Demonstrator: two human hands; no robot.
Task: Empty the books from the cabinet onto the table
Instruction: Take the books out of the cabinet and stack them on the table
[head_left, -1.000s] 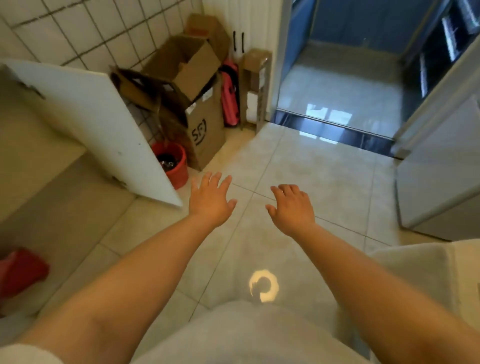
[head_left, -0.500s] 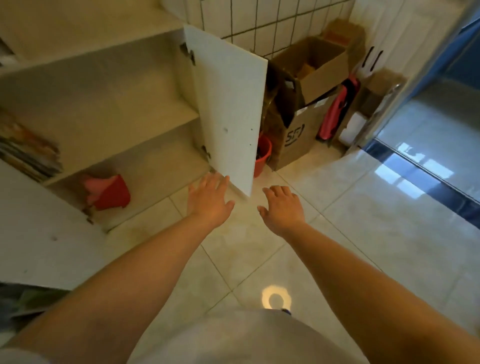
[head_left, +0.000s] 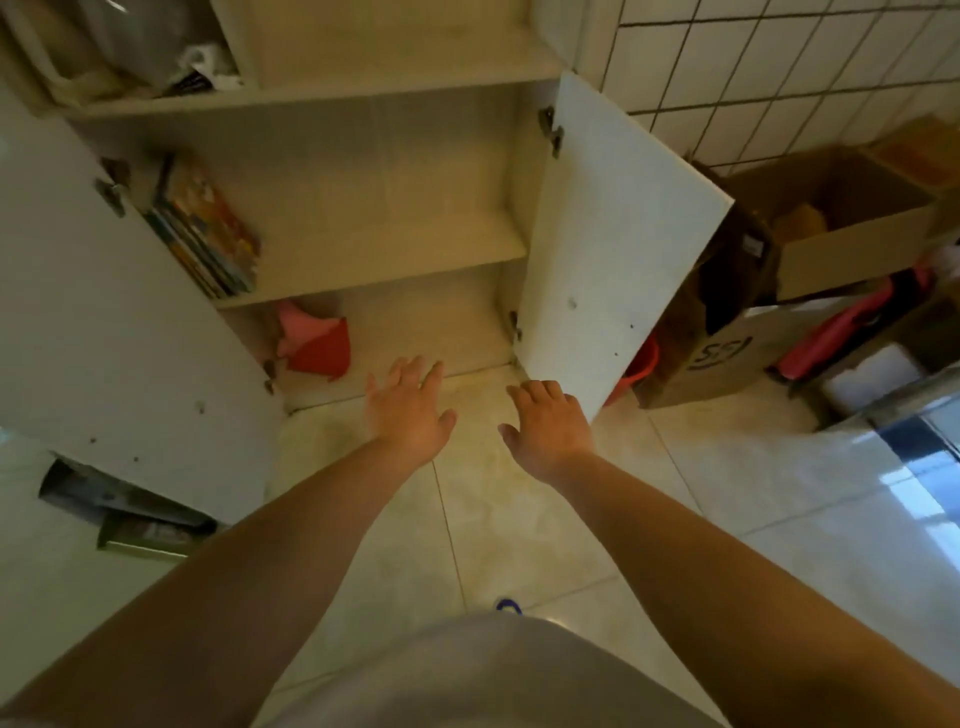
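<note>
1. While both arms reach toward the open cabinet (head_left: 395, 171), the left hand (head_left: 408, 410) hangs over the floor tiles with fingers spread and straight, holding nothing.
2. The right hand (head_left: 548, 423) is beside it, fingers loosely bent downward, also holding nothing; its knuckles lie just short of the lower corner of the right door (head_left: 613, 239).
3. The books (head_left: 208, 234), the task's objects, stand leaning as one stack on the middle shelf, up and to the left of the left hand, against the cabinet's left side and well apart from both hands.
4. Below the books, up and left of the left hand on the bottom shelf, lies a red item (head_left: 317, 343); it is not a book and is best left alone.
5. The step in hand appears to be the reach for the stack. It would go well if the left hand passed inside the left door (head_left: 104, 322) and cupped the stack's far side, while the right hand closed on the near side.
6. Because the stack leans, a squeeze from both sides with support under the lower edges should keep the thin volumes from fanning out.
7. The table is not in view, so the carry cannot be planned from here.
8. Other books or magazines (head_left: 135, 519) lie on the floor down and left of the left hand, part hidden by the left door.
</note>
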